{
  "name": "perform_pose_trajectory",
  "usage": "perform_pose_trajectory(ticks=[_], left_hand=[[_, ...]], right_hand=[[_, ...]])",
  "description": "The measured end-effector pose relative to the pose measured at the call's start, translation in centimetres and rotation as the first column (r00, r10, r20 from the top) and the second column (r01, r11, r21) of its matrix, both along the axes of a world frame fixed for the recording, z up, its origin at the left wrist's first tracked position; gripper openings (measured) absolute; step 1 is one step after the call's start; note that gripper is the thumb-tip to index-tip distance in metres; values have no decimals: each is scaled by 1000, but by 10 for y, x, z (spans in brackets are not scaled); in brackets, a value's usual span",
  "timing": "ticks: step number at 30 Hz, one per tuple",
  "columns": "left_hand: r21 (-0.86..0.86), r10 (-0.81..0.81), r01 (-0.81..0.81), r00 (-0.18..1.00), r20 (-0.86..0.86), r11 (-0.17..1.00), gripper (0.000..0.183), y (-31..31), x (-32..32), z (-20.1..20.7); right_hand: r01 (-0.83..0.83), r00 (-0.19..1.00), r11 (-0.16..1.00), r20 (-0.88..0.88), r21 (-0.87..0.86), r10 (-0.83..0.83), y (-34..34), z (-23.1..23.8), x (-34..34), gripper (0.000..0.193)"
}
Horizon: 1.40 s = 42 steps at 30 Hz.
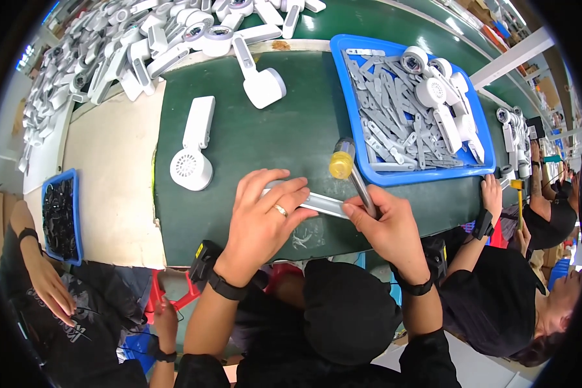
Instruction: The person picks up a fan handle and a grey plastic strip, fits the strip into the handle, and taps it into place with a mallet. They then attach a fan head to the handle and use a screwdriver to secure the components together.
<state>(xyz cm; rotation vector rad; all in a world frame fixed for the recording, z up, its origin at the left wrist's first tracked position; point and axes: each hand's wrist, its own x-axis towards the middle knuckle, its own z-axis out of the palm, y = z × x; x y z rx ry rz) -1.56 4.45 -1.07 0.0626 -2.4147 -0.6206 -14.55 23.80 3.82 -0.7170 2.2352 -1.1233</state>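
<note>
My left hand (260,210) is closed round one end of a long grey-white piece (326,204), which looks like the handle of a small handheld fan. The far part of it is hidden under my fingers. My right hand (391,223) grips the metal shaft of a small hammer (363,194) with a yellow head (341,165). Its thumb and fingertips also touch the right end of the grey-white piece. On the green table beyond my hands lie two white handheld fans, one with a round grille (191,169) at the left and another (263,87) farther back.
A blue tray (427,174) at the right holds many grey strips (394,97) and several white fans. White fans (126,55) are heaped at the back left. A beige board (110,187) and a small blue tray (78,220) of black parts lie left. Co-workers sit on both sides.
</note>
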Motion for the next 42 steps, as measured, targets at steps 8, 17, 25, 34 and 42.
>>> perform_pose_trajectory(ticks=[8, 17, 25, 34, 42], left_hand=[[-151, -68, 72, 997, 33, 986, 32, -10, -2, 3], [-140, -188, 190, 982, 28, 972, 48, -18, -6, 2], [-142, -181, 176, 983, -25, 974, 50, -19, -11, -2], [-208, -153, 141, 987, -42, 968, 51, -12, -6, -4], [-378, -20, 49, 997, 80, 924, 46, 2, 2, 26]], right_hand=[[-13, 981, 991, 194, 131, -13, -9, 21, -6, 14], [-182, 874, 954, 484, 236, 47, -16, 33, -31, 29], [-32, 703, 996, 711, 81, -35, -3, 3, -32, 36], [50, 673, 996, 740, -70, 19, 4, -14, -24, 36], [60, 784, 997, 620, -56, -12, 7, -14, -14, 33]])
